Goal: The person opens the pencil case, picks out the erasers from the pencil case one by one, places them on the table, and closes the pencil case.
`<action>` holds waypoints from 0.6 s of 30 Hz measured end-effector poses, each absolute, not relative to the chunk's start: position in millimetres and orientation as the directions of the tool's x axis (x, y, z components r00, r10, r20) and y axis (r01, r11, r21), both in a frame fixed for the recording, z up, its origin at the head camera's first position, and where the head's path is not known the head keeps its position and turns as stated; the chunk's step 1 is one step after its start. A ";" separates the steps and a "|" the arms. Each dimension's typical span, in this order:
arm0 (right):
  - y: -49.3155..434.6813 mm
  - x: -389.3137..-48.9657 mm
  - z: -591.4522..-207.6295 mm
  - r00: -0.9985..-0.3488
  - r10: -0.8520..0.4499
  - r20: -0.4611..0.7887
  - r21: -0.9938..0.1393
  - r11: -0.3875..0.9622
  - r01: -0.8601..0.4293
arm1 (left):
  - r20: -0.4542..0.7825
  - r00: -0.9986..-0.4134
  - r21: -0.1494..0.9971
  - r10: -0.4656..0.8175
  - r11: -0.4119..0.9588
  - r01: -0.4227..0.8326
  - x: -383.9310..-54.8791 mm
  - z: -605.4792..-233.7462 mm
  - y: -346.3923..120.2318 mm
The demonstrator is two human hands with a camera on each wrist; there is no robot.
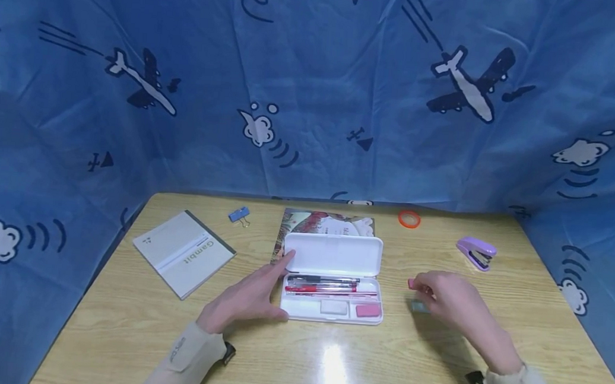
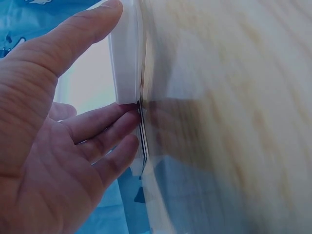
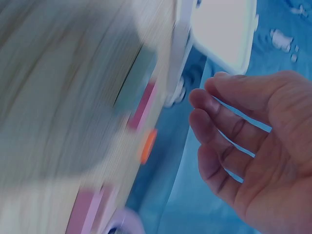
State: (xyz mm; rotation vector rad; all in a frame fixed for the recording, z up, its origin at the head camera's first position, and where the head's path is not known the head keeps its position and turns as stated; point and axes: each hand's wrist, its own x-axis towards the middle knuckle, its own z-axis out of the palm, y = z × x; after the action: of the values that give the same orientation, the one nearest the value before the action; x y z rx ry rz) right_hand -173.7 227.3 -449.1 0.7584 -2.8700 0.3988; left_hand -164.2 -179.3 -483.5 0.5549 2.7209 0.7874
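**Left grip (image 1: 249, 295) spread at a white pencil case (image 1: 299, 309), right grip (image 1: 452, 297) over small blocks**

In the head view, the left grip has its thumb and fingers apart, the thumb at the case's near left corner and a fingertip by the left edge of its raised lid (image 1: 333, 255). The pencil case lies just right of this grip on the wooden bench (image 1: 142, 335), holding a black pen (image 1: 323, 280), a red pen (image 1: 311, 289), a white eraser (image 1: 334, 307) and a pink eraser (image 1: 367, 310). Left of and beyond the grip lies a "Gambit" notebook (image 1: 182, 254); farther ahead is a blue binder clip (image 1: 239, 214). The right grip is curved, with a pink block (image 1: 411, 284) and a pale green block (image 1: 419, 306) just left of its fingers. Ahead of it are an orange-red ring (image 1: 409, 219), to the left, and a purple stapler (image 1: 476, 252), to the right.

In the left wrist view, the thumb rests on the case's white wall, while loosely extended fingers meet its end.

In the right wrist view, the fingers are loosely bent, thumb close to them, with nothing clamped between. The green and pink blocks lie on the bench, apart from the grip; another pink item (image 3: 85, 209) lies nearer the stapler, too blurred to identify.
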 end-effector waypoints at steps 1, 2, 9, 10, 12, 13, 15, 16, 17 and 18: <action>219.4 -172.7 -449.3 -0.852 -0.475 0.218 -0.214 0.829 -0.517 | -0.135 -0.895 0.554 0.425 0.781 0.288 -164.1 -483.5 -179.3; 211.5 -171.4 -449.3 -0.842 -0.488 0.228 -0.212 0.820 -0.532 | -0.137 -0.895 0.554 0.424 0.782 0.286 -164.0 -483.5 -179.4; 157.4 -162.2 -451.8 -0.756 -0.610 0.237 -0.233 0.720 -0.654 | -0.139 -0.896 0.553 0.421 0.784 0.283 -163.2 -483.7 -180.1; 150.5 -161.1 -452.0 -0.745 -0.627 0.226 -0.234 0.708 -0.667 | -0.139 -0.896 0.554 0.422 0.783 0.283 -163.2 -483.8 -180.3; 138.2 -158.7 -452.0 -0.733 -0.653 0.190 -0.249 0.690 -0.679 | -0.137 -0.896 0.557 0.423 0.780 0.283 -163.2 -483.8 -180.4; 132.9 -157.5 -452.0 -0.730 -0.661 0.176 -0.248 0.688 -0.682 | -0.134 -0.895 0.561 0.426 0.777 0.286 -163.3 -483.7 -180.4; 124.1 -155.1 -452.0 -0.717 -0.679 0.157 -0.235 0.680 -0.695 | -0.127 -0.893 0.565 0.431 0.772 0.292 -163.6 -483.7 -180.4; 120.7 -154.0 -452.5 -0.713 -0.685 0.152 -0.234 0.676 -0.699 | -0.126 -0.893 0.566 0.433 0.770 0.294 -163.9 -483.7 -180.4; 117.6 -153.1 -452.9 -0.707 -0.692 0.149 -0.234 0.670 -0.705 | -0.124 -0.892 0.568 0.435 0.768 0.295 -164.1 -483.7 -180.3; 115.1 -152.2 -453.6 -0.701 -0.698 0.148 -0.232 0.664 -0.711 | -0.123 -0.891 0.568 0.437 0.767 0.297 -164.4 -483.9 -180.4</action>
State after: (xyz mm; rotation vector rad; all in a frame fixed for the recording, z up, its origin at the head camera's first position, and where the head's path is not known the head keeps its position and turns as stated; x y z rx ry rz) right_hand -152.2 115.1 -453.6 1.1952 -2.8231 0.4237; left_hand -164.4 -180.4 -483.9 0.5740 2.7150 0.8120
